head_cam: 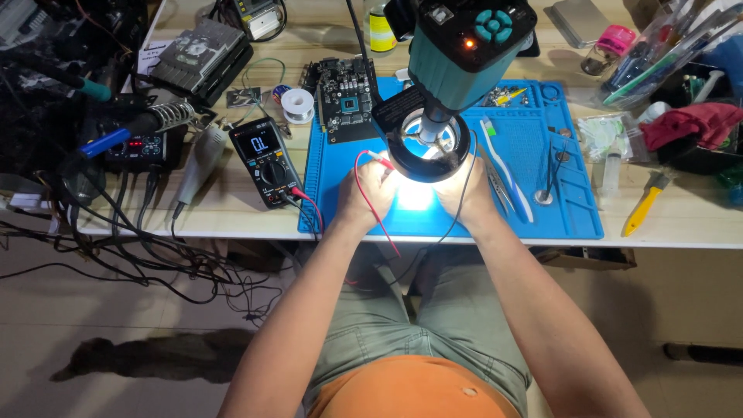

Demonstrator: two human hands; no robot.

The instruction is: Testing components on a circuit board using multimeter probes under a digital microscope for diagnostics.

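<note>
Your left hand (370,193) holds the red probe (377,157), fingers pinched narrow around its slim body, and the red lead (371,203) loops over your wrist and back to the multimeter (267,160) at the left edge of the blue mat (526,155). Your right hand (463,197) is curled close under the ring light (428,147) with a black lead (463,186) running past it; I cannot tell from here whether it grips a probe, because the glare hides the fingertips.

The work lies on the mat near the bench's front edge, between your hands, washed out by the light. A probe like this looks light, stiff and smooth, so grip it low on the barrel, pen-fashion, and let the soft lead hang slack. Whatever sits under the lens is probably small and fragile; rest your wrists on the mat.
</note>
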